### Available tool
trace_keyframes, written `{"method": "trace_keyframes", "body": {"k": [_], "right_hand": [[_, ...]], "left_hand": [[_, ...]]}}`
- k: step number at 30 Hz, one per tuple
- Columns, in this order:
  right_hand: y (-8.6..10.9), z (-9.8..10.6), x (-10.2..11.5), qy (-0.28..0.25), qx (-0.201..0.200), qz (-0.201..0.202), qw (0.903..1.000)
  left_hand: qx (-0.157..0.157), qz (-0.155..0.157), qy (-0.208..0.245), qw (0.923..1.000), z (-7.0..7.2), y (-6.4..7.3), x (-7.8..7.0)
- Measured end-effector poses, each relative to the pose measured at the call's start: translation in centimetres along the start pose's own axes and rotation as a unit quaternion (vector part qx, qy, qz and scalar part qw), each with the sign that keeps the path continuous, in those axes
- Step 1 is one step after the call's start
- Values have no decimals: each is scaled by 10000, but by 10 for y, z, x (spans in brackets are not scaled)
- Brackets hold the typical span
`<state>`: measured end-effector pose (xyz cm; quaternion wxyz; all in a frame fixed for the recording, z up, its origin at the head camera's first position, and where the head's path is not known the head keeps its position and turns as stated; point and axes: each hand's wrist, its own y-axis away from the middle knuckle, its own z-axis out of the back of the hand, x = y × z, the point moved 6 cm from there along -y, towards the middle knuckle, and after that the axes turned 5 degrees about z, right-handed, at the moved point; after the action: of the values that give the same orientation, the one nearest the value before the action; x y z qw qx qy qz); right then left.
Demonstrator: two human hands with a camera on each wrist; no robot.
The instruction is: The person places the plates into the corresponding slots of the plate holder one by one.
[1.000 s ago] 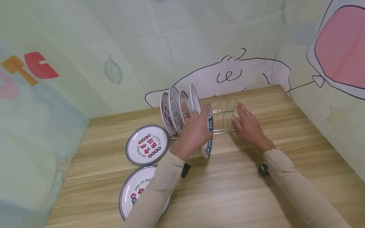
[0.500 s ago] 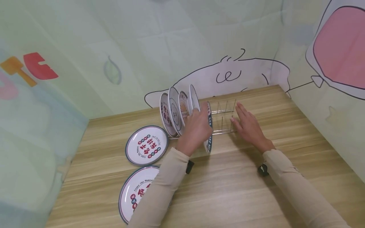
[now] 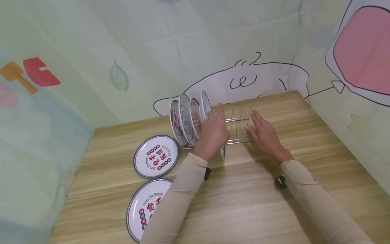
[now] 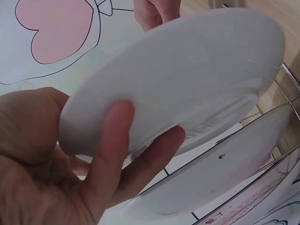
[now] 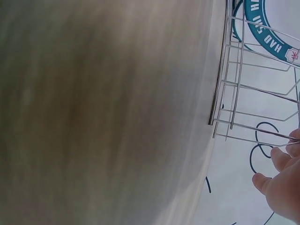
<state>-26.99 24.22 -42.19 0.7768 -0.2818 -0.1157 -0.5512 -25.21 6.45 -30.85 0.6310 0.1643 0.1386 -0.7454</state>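
Note:
My left hand [image 3: 214,131] grips a white plate with a blue-lettered rim [image 3: 223,152] on edge, right beside the standing plates [image 3: 186,121] in the wire rack [image 3: 240,126]. In the left wrist view its fingers [image 4: 117,154] curl round the plate's white underside [image 4: 187,79], with another racked plate [image 4: 220,180] just below. My right hand [image 3: 264,135] lies with straight fingers against the rack's free right end. In the right wrist view its fingertips [image 5: 282,176] touch the rack wires [image 5: 243,93], and the held plate's teal rim [image 5: 272,26] shows beyond.
Two printed plates lie flat on the wooden table [image 3: 259,203]: one [image 3: 155,160] left of the rack, one [image 3: 145,210] nearer me, partly under my left sleeve. Printed fabric walls [image 3: 152,51] close the table in at the back, left and right.
My left hand has carried the plate up and back towards the rack, so less of its rim shows below the hand. The right hand has stayed at the rack's end.

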Motion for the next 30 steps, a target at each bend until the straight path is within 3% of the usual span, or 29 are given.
{"method": "trace_keyframes", "body": {"k": [9, 22, 30], "right_hand": [[1, -1, 1, -11, -53, 24, 10000], [0, -1, -2, 72, -49, 14, 10000], [0, -1, -1, 63, 0, -44, 10000]], "left_hand": [[-10, 135, 100, 9999, -1, -8, 0], [-221, -59, -114, 9997, -1, -21, -6], [-76, 83, -314, 9994, -2, -33, -4]]}}
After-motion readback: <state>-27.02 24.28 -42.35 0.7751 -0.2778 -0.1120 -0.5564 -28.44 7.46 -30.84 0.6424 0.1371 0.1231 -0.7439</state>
